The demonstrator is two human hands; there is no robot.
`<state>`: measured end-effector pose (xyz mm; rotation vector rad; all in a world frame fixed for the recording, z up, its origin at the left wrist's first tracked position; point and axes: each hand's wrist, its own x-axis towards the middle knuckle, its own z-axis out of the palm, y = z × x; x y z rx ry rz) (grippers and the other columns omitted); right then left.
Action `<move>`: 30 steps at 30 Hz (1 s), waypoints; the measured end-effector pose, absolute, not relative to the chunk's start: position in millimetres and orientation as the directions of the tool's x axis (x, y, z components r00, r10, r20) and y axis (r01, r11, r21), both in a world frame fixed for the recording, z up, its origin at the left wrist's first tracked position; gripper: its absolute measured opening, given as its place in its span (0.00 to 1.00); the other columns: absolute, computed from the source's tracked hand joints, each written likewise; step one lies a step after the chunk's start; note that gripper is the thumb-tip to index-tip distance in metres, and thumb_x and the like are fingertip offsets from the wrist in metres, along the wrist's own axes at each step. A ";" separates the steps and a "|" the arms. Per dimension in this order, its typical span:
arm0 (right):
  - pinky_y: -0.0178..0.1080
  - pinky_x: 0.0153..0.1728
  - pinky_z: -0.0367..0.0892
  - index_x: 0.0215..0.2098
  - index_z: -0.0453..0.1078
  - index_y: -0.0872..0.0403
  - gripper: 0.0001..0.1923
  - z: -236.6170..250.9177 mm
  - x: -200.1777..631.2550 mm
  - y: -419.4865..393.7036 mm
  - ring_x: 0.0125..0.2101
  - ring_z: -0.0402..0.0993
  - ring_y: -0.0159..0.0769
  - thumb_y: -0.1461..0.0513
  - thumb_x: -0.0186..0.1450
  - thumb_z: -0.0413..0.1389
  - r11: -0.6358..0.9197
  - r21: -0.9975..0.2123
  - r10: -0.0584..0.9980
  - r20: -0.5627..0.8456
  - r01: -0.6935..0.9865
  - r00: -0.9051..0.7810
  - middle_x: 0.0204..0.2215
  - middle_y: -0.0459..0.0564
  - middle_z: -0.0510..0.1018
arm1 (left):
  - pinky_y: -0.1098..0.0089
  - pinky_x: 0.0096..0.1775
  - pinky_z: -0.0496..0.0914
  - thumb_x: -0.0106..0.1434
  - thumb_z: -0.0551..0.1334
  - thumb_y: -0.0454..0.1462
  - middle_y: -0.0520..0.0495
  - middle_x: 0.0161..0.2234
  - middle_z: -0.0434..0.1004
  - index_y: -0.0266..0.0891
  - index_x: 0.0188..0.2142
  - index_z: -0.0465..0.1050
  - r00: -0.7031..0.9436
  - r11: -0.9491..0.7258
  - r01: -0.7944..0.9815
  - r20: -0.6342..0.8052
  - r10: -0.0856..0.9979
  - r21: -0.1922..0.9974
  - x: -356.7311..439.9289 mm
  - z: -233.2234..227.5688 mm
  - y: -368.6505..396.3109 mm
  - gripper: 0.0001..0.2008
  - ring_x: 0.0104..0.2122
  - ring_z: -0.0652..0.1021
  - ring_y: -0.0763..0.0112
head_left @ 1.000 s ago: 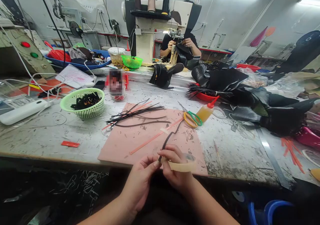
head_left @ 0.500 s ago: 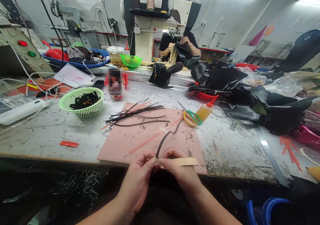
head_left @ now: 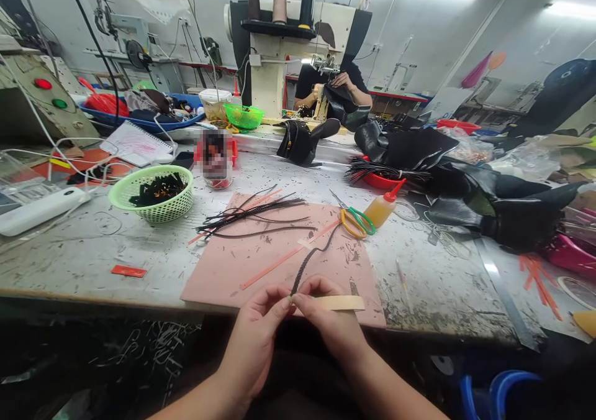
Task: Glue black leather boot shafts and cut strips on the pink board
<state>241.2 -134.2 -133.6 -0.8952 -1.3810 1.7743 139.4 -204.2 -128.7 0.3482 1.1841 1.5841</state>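
Observation:
A black braided cord (head_left: 302, 267) runs from the pink board (head_left: 214, 277) down to my fingertips at the table's front edge. Thumb and fingers of my left hand (head_left: 256, 330) pinch it near its lower visible part. Pressed against the same spot are the thumb and fingertips of my right hand (head_left: 333, 324), which also holds a roll of cream masking tape (head_left: 347, 303). My fingers hide the point where cord and tape meet. Further up the board lie a bundle of thin black cords (head_left: 256, 215), an orange strip (head_left: 279, 264) and scissors (head_left: 356, 221) with green and yellow handles.
A glue bottle (head_left: 380, 210) stands beside the scissors. At left is a green basket (head_left: 182, 202) of black pieces. Black leather parts (head_left: 526, 202) and a metal ruler (head_left: 505, 292) lie at right. Across the table, a person works at a sewing machine (head_left: 274, 53).
The lower length of cord that showed below my left fingers is out of sight now. My hands stay close together, and the tape roll has shifted slightly left.

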 end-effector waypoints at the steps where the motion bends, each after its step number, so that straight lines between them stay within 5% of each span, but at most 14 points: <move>1: 0.33 0.23 0.65 0.20 0.64 0.53 0.12 -133.8 240.5 -135.0 0.20 0.65 0.29 0.57 0.49 0.61 -0.156 -0.981 0.864 -0.081 -0.113 -0.497 0.17 0.42 0.70 | 0.73 0.38 0.65 0.48 0.69 0.38 0.51 0.27 0.73 0.38 0.26 0.75 -0.395 0.065 -0.536 -0.318 0.862 0.842 138.6 -129.2 -204.3 0.07 0.31 0.70 0.71; 7: 0.33 0.22 0.64 0.24 0.66 0.53 0.08 -140.0 240.2 -137.0 0.21 0.64 0.30 0.59 0.52 0.60 0.024 -0.998 0.901 0.049 -0.062 -0.431 0.19 0.43 0.69 | 0.73 0.36 0.65 0.48 0.69 0.38 0.52 0.25 0.71 0.40 0.25 0.75 -0.423 0.022 -0.400 -0.205 0.883 0.916 132.2 -129.8 -204.1 0.05 0.30 0.70 0.70; 12: 0.36 0.29 0.65 0.27 0.71 0.52 0.04 -139.0 246.1 -130.0 0.27 0.67 0.33 0.60 0.54 0.59 0.177 -0.982 0.837 0.188 -0.070 -0.513 0.25 0.46 0.71 | 0.74 0.32 0.64 0.46 0.70 0.39 0.53 0.21 0.69 0.37 0.22 0.73 -0.293 0.088 -0.553 -0.292 0.911 0.828 131.5 -122.0 -202.7 0.09 0.25 0.67 0.74; 19: 0.35 0.30 0.64 0.23 0.71 0.54 0.09 -136.5 250.7 -125.7 0.29 0.68 0.33 0.57 0.56 0.59 0.077 -0.985 0.757 0.157 -0.152 -0.634 0.27 0.47 0.71 | 0.78 0.26 0.62 0.42 0.73 0.36 0.56 0.20 0.69 0.37 0.22 0.67 -0.169 0.162 -0.709 -0.388 0.906 0.686 135.3 -112.8 -204.2 0.15 0.21 0.68 0.79; 30: 0.32 0.25 0.61 0.21 0.63 0.53 0.07 -136.2 250.2 -124.0 0.24 0.63 0.29 0.65 0.53 0.58 0.269 -0.957 0.776 0.281 -0.106 -0.565 0.22 0.43 0.66 | 0.75 0.30 0.64 0.47 0.70 0.42 0.53 0.20 0.72 0.36 0.23 0.73 -0.250 0.198 -0.361 -0.299 0.921 0.911 128.6 -116.9 -205.7 0.11 0.24 0.71 0.75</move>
